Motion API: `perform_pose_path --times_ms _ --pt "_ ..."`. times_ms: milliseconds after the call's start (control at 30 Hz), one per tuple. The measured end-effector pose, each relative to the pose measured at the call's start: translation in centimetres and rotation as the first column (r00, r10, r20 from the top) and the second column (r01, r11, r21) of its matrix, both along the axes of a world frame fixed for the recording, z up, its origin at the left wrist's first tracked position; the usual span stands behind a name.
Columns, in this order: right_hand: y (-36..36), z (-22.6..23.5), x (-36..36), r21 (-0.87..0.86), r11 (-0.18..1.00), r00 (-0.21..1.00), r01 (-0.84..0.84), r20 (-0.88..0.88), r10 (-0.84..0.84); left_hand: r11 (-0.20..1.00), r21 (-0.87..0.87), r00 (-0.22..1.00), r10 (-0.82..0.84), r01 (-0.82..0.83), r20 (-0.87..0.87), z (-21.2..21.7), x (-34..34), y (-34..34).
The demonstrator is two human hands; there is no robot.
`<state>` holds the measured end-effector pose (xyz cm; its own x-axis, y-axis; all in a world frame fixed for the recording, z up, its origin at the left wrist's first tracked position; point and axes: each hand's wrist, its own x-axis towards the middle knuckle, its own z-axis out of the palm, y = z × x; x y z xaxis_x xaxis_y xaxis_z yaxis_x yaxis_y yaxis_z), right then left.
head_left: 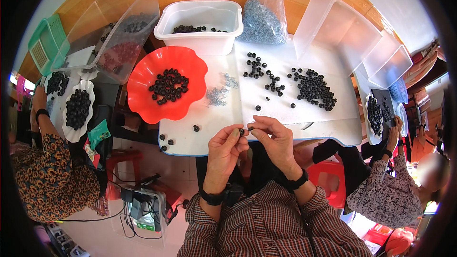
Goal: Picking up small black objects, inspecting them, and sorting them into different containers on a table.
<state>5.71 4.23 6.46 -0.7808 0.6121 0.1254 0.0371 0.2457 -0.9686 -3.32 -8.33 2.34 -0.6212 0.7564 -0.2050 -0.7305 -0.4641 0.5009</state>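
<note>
Near the front edge of the white table (214, 138), my two hands meet with fingertips almost touching. My left hand (223, 151) pinches a round black bead-like piece (242, 132) between thumb and fingers. In the pinch of my right hand (276, 143) is a small dark piece (251, 128), mostly hidden by the fingers. Left of them, a red wavy-rimmed bowl (138, 74) holds many black round pieces. More such pieces lie in a pile (315, 90) at the right, with scattered ones beside it. Small clear bluish bits (217, 95) lie mid-table.
A white tub (197, 42) with black pieces and a bag of bluish bits (263, 21) stand at the back. Clear plastic bins (333, 28) are at the back right. Co-workers sit at both sides, with white wavy dishes (71, 134). A red stool (328, 181) stands below.
</note>
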Motion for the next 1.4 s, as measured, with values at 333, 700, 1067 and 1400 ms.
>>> perform_pose_path --times_ms 333,700,1067,1400 --pt "-0.5 0.2 -0.3 0.108 0.994 0.999 -0.002 -0.047 0.007 0.999 0.024 1.000 0.027 -0.026 -0.010 -0.2 0.3 0.1" --pt "-0.5 0.3 -0.6 0.141 0.990 0.999 -0.023 -0.019 0.026 1.000 0.001 1.000 0.013 -0.013 -0.024 -0.1 0.4 0.0" --pt "-0.7 -0.1 -0.8 0.057 0.998 0.999 -0.031 -0.011 0.032 0.998 0.063 1.000 -0.005 0.005 -0.005 -0.6 0.3 -0.1" --pt "-0.6 0.6 -0.8 0.200 0.978 0.997 -0.067 -0.017 0.072 0.999 0.047 1.000 0.018 -0.019 0.011 -0.5 0.3 0.0"
